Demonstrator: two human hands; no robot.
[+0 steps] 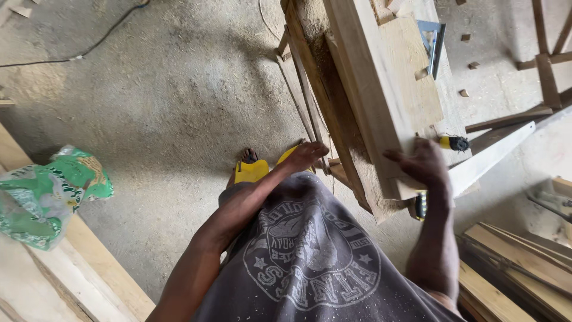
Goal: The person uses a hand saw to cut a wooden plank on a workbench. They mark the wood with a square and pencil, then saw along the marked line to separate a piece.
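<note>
Under the right hand lies the near end of a long pale plank, which runs away from the person over a sawdust-covered workbench; the fingers are spread and pressed flat on the board's end, not curled round it, so the hand steadies the plank without clamping it. The left hand hangs lower, beside the bench's edge and above a foot in a yellow sandal, its fingers loosely together and holding nothing that can be seen. Just beyond the right hand's knuckles sits a yellow-and-black tool handle, and farther along the board rests a metal square. Past the right wrist a white board slants off the bench. Judging from this, the chief risk is the plank slipping: it is held only by flat palm pressure at one end, on loose sawdust, so a push or a shift of weight could slide it off the edge toward the sandalled foot directly below. The open sandal gives little protection. A sideways jolt might also knock the small tool off the bench. Far to the left, a green plastic bag lies on stacked timber, well apart.
</note>
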